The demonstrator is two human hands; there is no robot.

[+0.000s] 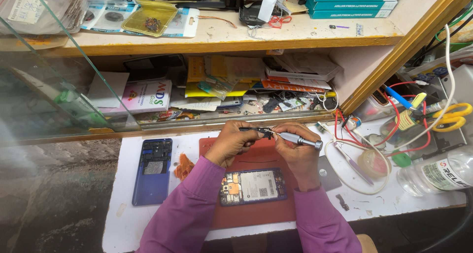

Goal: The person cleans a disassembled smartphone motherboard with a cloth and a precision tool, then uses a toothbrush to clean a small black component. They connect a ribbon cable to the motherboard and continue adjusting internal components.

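left hand (230, 143): I see it pinched on small black part (262, 131), frame centre
right hand (295, 152): clamped on silver screwdriver (300, 141), tip at part
risk: tip slips, part drops onto opened phone (253, 185)

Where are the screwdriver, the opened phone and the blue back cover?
screwdriver (301, 141), head view, on its silver handle.
opened phone (253, 186), head view, on the pale battery at its middle.
back cover (153, 172), head view, on its middle.
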